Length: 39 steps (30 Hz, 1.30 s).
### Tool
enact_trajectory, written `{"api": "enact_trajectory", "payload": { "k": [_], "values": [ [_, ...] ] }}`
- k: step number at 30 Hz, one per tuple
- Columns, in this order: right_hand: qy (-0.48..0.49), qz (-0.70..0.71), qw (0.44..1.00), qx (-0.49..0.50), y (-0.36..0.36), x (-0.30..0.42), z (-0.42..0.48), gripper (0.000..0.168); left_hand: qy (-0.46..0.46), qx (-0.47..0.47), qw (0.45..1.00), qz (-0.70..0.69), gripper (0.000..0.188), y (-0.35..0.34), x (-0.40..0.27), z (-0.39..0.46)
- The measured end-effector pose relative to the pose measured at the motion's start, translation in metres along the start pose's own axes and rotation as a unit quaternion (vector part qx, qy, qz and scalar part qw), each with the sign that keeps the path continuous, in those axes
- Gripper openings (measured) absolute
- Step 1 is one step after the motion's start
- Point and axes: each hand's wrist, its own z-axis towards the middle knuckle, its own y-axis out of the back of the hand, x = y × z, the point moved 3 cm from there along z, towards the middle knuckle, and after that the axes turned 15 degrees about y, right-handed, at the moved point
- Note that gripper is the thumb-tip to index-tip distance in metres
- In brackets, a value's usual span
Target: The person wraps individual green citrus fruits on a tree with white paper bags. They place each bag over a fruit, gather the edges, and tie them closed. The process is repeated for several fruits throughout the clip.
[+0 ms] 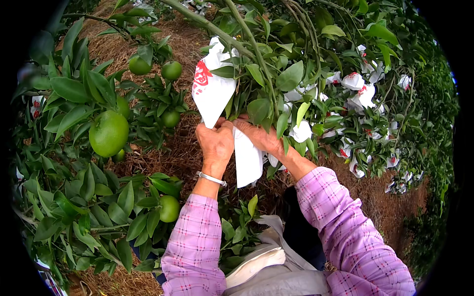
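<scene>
My left hand [216, 142], with a bracelet at the wrist, is closed at the lower tip of a white paper bag with red print [213, 92] among the leaves. My right hand [259, 135] meets it from the right, its fingertips partly behind leaves. A plain white paper piece [247, 162] hangs down from between the hands, its upper end at my right fingers. What my fingertips pinch is hidden. A stack of white paper [259, 264] lies in a grey cloth pouch [285, 283] at my waist.
Large green citrus fruit [108, 134] hangs at the left, with several smaller ones around it. Thick branches [207, 26] cross above my hands. Several white-bagged fruits [353, 81] hang at the right. Dry straw [163, 155] covers the ground below.
</scene>
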Motion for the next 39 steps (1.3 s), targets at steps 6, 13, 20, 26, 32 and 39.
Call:
{"api": "enact_trajectory", "payload": {
  "k": [6,13,20,26,32,39],
  "values": [
    [0.022,-0.020,0.999,0.025,0.000,0.017,-0.002,0.024,0.119,0.033,0.971,-0.204,0.008,0.000,0.008,0.010],
    [-0.088,0.010,0.996,0.012,0.004,0.059,-0.002,0.022,0.345,0.181,0.895,-0.218,0.015,0.009,0.050,0.037],
    [-0.076,0.000,0.996,0.039,-0.005,0.058,-0.004,0.020,0.327,0.220,0.910,-0.126,0.013,0.010,0.051,0.028],
    [-0.085,0.124,0.989,0.002,-0.009,0.011,-0.019,0.023,0.279,0.139,0.938,-0.150,0.016,0.012,0.021,-0.007],
    [-0.062,0.220,0.974,0.005,-0.002,0.015,-0.015,0.022,0.265,0.320,0.896,-0.157,0.055,0.011,0.011,-0.020],
    [-0.035,0.218,0.975,-0.015,0.001,-0.026,0.003,0.017,0.220,0.353,0.909,-0.020,0.051,0.019,-0.016,-0.013]
  ]
}}
